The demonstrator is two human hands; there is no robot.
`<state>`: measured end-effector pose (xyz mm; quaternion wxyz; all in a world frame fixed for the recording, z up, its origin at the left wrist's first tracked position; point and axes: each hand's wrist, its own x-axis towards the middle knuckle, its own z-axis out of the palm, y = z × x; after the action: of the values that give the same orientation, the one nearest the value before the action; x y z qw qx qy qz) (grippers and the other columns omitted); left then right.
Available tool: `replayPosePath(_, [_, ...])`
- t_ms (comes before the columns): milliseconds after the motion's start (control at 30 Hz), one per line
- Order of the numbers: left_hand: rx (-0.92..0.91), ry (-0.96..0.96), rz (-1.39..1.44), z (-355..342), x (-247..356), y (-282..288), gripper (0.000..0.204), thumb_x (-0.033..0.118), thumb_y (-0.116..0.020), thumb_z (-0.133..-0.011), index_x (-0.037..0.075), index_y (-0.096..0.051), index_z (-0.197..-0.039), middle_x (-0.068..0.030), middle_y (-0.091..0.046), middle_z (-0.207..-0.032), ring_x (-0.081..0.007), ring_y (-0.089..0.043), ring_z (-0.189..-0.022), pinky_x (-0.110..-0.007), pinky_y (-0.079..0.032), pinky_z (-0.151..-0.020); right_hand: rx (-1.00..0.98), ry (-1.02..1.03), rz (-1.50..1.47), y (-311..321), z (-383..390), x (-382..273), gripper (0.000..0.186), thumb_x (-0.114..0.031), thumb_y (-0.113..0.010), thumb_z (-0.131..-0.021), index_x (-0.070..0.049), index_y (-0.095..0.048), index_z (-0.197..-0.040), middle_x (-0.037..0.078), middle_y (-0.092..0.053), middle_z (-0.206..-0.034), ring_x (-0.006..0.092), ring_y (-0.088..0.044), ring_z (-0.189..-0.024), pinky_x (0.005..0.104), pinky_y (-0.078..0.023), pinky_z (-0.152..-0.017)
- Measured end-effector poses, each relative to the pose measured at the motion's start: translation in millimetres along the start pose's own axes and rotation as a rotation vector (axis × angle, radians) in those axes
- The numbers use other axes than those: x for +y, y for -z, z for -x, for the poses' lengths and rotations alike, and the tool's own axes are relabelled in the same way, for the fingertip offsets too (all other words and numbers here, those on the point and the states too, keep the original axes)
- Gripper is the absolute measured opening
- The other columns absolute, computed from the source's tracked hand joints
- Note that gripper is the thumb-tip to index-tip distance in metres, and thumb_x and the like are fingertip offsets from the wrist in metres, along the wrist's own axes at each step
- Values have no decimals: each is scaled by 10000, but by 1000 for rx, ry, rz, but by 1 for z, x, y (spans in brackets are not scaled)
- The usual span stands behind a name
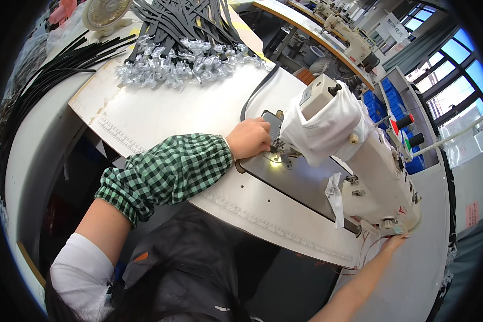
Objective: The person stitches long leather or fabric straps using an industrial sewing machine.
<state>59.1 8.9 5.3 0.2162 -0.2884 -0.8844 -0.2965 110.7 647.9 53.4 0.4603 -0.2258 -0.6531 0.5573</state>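
Note:
My left hand (249,138) is closed at the needle area of a white sewing machine (378,172), its fingers curled down by the presser foot (282,150). A black strap (258,90) curves over the tabletop and runs in behind this hand, which seems to pinch its end; the fingers hide that end. A small lamp lights the metal bed plate (306,182) beside the fingertips. My right hand (394,242) reaches to the machine's right end, near the handwheel side. Its fingers are mostly hidden behind the machine body.
Several black straps with clear plastic-wrapped ends (182,61) lie piled at the far side of the white table (172,107). More loose black straps (48,80) hang at the left. Red and green thread spools (405,122) stand behind the machine. A white cloth (316,129) covers its head.

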Motion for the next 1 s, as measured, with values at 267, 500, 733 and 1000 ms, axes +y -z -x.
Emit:
replayPosePath(267, [-16, -14, -42, 5, -4, 4, 90, 175, -683, -689, 87, -674, -701, -23, -547, -747, -207, -517, -798, -311, -451, -678, -26, 92, 346, -17, -11, -51, 564, -436, -339, -922, 53, -432, -1187, 166, -506, -1176, 264, -520, -1024, 347, -408, -871])
replayPosePath(500, [16, -24, -19, 0, -5, 0, 87, 163, -681, -687, 81, -680, -716, -25, -561, -761, -205, -521, -803, -307, -449, -689, -37, 101, 577, 4, -34, -24, 588, -444, -338, -924, 68, -420, -1201, 172, -519, -1157, 275, -500, -1055, 352, -378, -899])
replayPosePath(733, [16, -29, -45, 3, -5, 1, 87, 162, -683, -683, 81, -678, -711, -32, -562, -761, -214, -521, -797, -313, -446, -688, 11, 18, 291, -13, -8, -28, 594, -446, -334, -925, 66, -418, -1215, 170, -509, -1174, 265, -473, -1091, 355, -363, -916])
replayPosePath(1000, [35, -33, -50, -3, -2, -2, 92, 167, -679, -684, 77, -672, -705, -32, -554, -755, -217, -516, -797, -318, -446, -687, -110, -20, 414, 7, -25, -32, 612, -467, -333, -919, 63, -432, -1209, 169, -510, -1167, 261, -481, -1068, 343, -368, -915])
